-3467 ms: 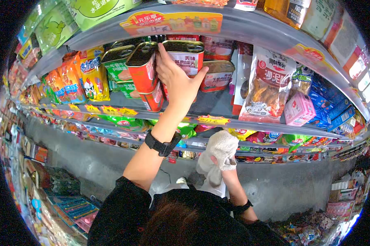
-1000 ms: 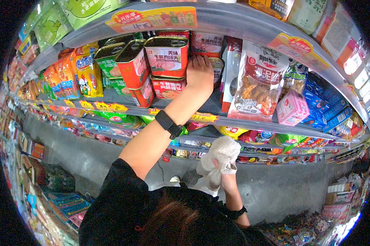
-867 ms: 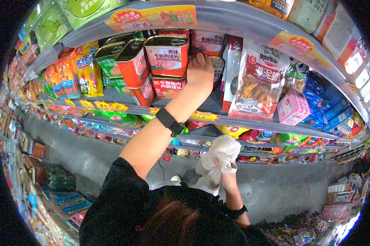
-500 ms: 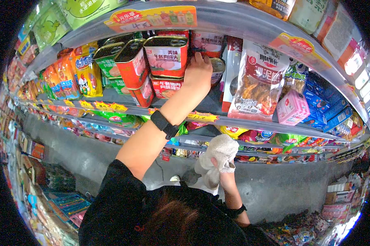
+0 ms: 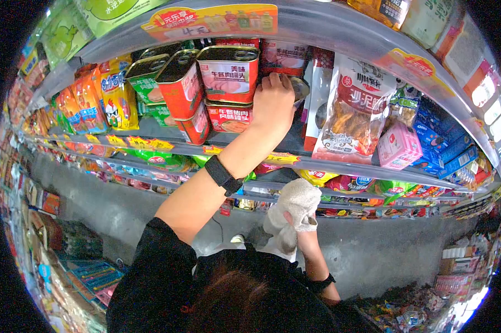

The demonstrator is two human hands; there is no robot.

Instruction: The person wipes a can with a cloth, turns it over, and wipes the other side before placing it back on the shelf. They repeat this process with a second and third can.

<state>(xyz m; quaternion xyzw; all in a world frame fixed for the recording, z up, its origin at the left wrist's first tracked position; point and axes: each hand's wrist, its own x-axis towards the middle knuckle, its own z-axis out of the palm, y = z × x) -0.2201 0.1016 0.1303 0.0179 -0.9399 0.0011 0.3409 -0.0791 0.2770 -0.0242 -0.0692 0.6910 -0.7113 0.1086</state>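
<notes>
My left hand [image 5: 275, 102], with a black band at the wrist, reaches onto the shelf. Its fingers are bent against a round tin [image 5: 301, 89], which shows only in part beyond the knuckles; the palm side is hidden. Just left of it stand stacked red luncheon meat cans [image 5: 228, 75], one upon another, with another red can [image 5: 278, 55] behind the fingertips. Lower down, in front of the shelves, my right hand [image 5: 290, 218] is closed around a bunched white cloth [image 5: 299, 201] that covers most of the fingers.
A large snack bag [image 5: 354, 111] and a pink box [image 5: 399, 147] stand to the right. Orange and yellow snack packets [image 5: 117, 97] are at the left. The shelf lip [image 5: 339, 162] carries price tags; an upper shelf edge [image 5: 317, 25] passes above my left hand.
My left hand has shifted slightly right and its fingers have bent more, covering more of the round tin. My right hand stays almost in place with the cloth.
</notes>
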